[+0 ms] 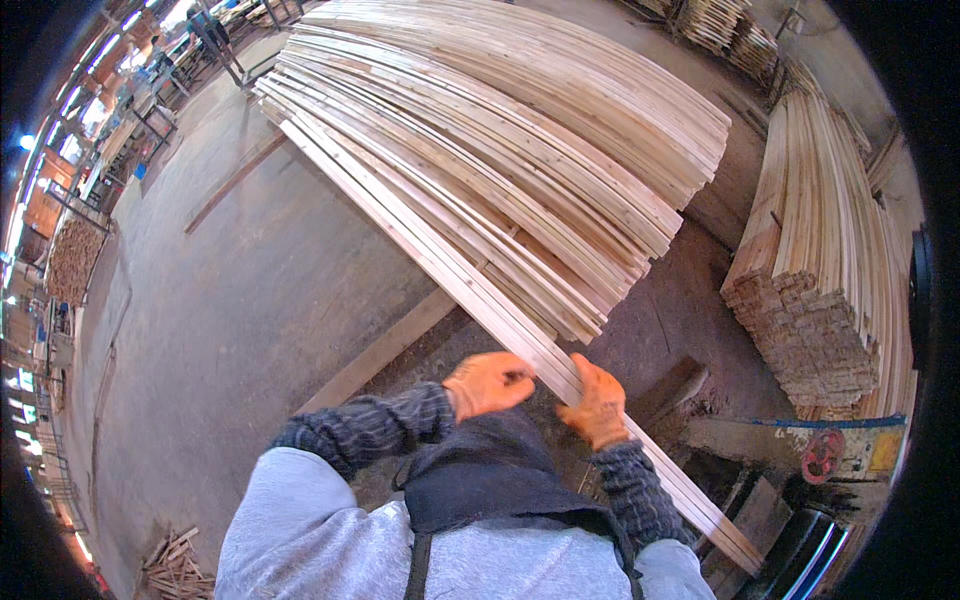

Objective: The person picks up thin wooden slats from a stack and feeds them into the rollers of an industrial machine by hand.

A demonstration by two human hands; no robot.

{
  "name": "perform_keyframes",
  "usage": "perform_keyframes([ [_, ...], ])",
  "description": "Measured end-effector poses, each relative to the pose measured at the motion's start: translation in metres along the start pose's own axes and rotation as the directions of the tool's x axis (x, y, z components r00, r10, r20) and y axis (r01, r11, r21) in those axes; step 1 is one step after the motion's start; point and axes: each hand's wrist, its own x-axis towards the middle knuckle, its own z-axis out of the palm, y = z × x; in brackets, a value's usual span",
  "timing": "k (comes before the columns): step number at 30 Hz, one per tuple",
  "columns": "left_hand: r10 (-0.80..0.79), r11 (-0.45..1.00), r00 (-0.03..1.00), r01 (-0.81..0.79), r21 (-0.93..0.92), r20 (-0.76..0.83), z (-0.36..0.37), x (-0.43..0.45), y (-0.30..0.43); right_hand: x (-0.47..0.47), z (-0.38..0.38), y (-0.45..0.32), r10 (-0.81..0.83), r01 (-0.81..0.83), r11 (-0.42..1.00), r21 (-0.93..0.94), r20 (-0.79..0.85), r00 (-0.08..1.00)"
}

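Note:
Long, thin wooden strips [480, 296] run side by side from the upper left, past my body, to the lower right. My right hand [598, 399], in an orange glove, grips this bundle across its width. On the bundle's left edge is my left hand [491, 382], also gloved in orange, with its fingers curled; whether it grips a strip cannot be told. Beyond the bundle, a broad spread of similar strips [480, 150] lies in layers, resting on wooden bearers. The near ends of that spread stop just above my right hand.
A tall stack of boards [810, 315] stands at the right. Below it is a worn machine with a red handwheel [823, 456]. A timber beam [382, 349] lies on the floor at my left, and scrap wood [178, 568] is heaped lower left. People stand far off, upper left.

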Motion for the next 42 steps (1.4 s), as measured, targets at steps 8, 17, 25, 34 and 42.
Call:
perform_keyframes([
  [8,0.160,0.361,0.985,-0.121,0.925,0.066,-0.163,0.053,-0.051,-0.104,-0.042,0.044,0.108,-0.107,0.992,-0.067,0.001,0.994],
  [17,0.116,0.419,0.933,-0.356,0.835,0.339,-0.067,0.093,-0.023,-0.163,-0.070,0.080,0.227,-0.246,0.958,-0.148,-0.136,0.964],
  [25,0.283,0.576,0.857,-0.510,0.639,0.430,0.012,0.074,0.021,-0.036,0.001,0.006,-0.074,0.077,0.996,0.046,-0.062,0.995],
  [34,0.201,0.392,0.932,-0.360,0.847,0.303,-0.175,0.065,-0.040,-0.108,-0.037,0.057,0.084,-0.087,0.995,-0.042,-0.074,0.994],
  [42,0.305,0.458,0.909,-0.401,0.793,0.284,-0.101,0.059,-0.034,-0.161,-0.094,0.071,0.196,-0.194,0.979,-0.070,0.034,0.980],
])
